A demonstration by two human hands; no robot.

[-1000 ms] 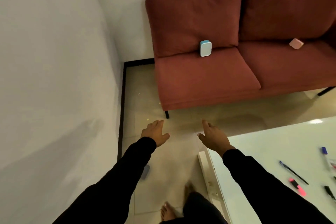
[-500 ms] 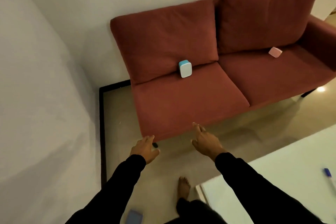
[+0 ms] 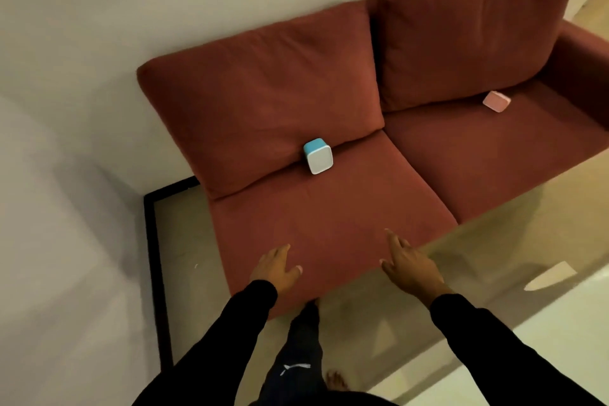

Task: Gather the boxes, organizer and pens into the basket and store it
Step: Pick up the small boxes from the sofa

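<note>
A small blue and white box [image 3: 318,156] stands on the left seat of the red sofa [image 3: 329,217], against the back cushion. A pink box [image 3: 496,101] lies on the right seat, further away. My left hand [image 3: 278,269] and my right hand [image 3: 410,265] reach forward over the front edge of the left seat, both empty with fingers apart. The blue box is a good arm's length beyond them. No basket, organizer or pens are in view.
A white wall runs along the left and behind the sofa. A black skirting line [image 3: 155,273] edges the tiled floor beside the sofa. The corner of a white table [image 3: 560,356] shows at lower right. My leg and bare foot [image 3: 334,379] are below.
I have stepped closer to the sofa and the view has swung right. Both hands moved from over the floor to over the seat's front edge. The pens on the table have left the view.
</note>
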